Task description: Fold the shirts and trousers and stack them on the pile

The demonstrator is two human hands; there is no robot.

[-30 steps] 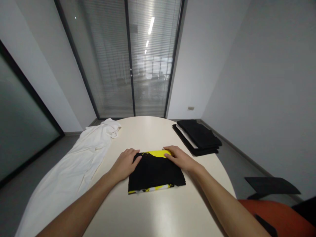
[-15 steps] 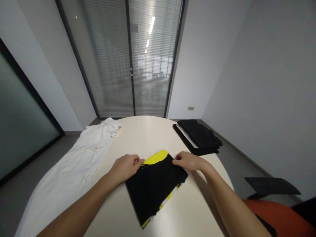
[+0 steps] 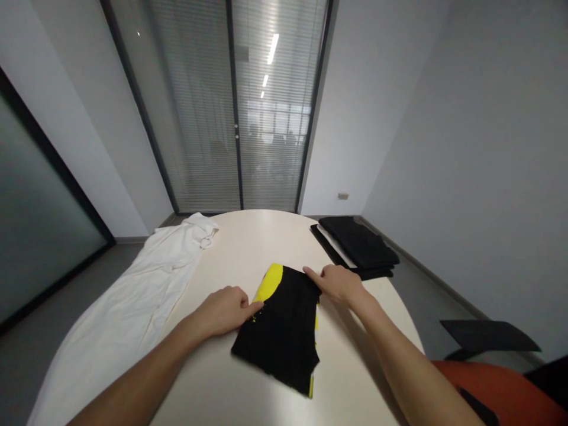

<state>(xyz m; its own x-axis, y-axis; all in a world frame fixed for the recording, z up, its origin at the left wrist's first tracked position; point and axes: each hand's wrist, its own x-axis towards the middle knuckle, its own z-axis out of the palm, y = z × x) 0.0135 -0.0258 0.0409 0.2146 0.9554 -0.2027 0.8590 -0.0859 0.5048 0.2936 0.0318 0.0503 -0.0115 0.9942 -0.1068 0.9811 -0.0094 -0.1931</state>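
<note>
A folded black cloth (image 3: 286,331) with a yellow patch at its upper left corner lies near the middle of the table. My left hand (image 3: 231,309) is closed at its left edge, with the thumb over the cloth beside the yellow patch. At the upper right corner, my right hand (image 3: 336,283) grips the same cloth, its index finger stretched along the top edge. Yellow and white show along the cloth's right side.
A white cloth (image 3: 137,296) covers the left side of the table (image 3: 261,236). A stack of folded dark garments (image 3: 359,242) sits at the back right. An orange chair (image 3: 497,390) with a black armrest stands at the lower right.
The black cloth has turned clockwise on the table, its lower end swinging left and its yellow patch shifting left. My right hand has moved slightly up and left, its index finger now extended.
</note>
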